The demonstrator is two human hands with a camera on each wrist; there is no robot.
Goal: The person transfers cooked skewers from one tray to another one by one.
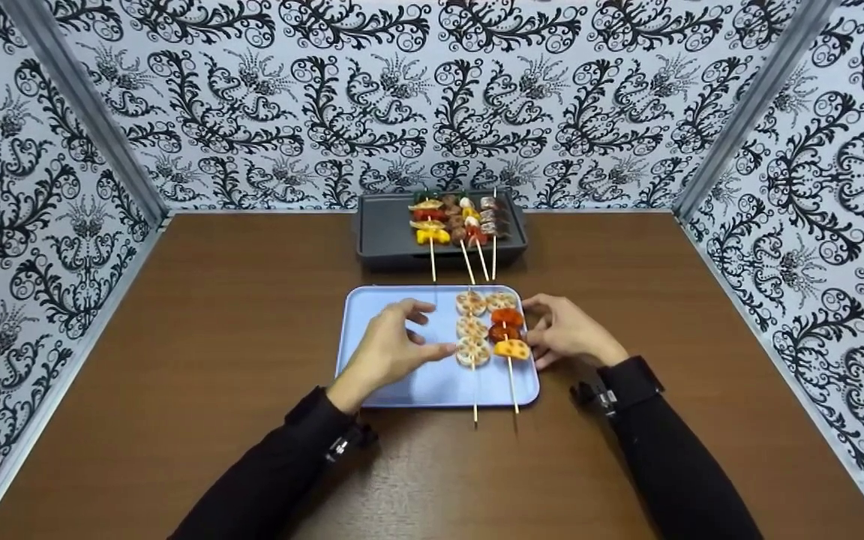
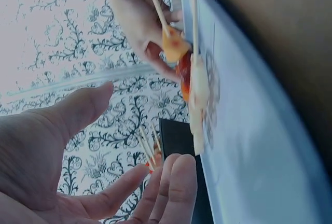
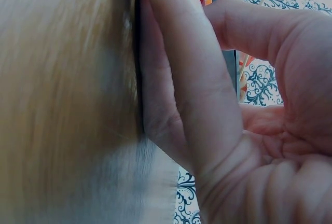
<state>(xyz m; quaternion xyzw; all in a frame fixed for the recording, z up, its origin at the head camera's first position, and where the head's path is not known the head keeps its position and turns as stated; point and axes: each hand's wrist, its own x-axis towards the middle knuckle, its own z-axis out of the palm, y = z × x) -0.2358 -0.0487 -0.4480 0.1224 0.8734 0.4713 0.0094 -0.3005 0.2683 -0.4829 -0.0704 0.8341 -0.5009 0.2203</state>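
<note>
A pale blue tray (image 1: 402,382) lies on the table with two toy food skewers at its right side. One is a skewer of white lotus-root slices (image 1: 472,328). Beside it lies a mixed skewer (image 1: 506,332) with a white slice, orange and dark red pieces and a yellow piece. My left hand (image 1: 391,349) hovers over the tray with fingers spread, its thumb close to the lotus-root skewer; nothing is between its fingers in the left wrist view. At the tray's right edge is my right hand (image 1: 571,330), fingers relaxed beside the mixed skewer; its fingertips are partly hidden.
Behind the tray stands a dark grey grill plate (image 1: 387,225). Several skewers (image 1: 462,221) lie on its right half, their sticks pointing toward the tray. Patterned wall panels (image 1: 402,97) enclose the brown table (image 1: 214,322) at the back and both sides.
</note>
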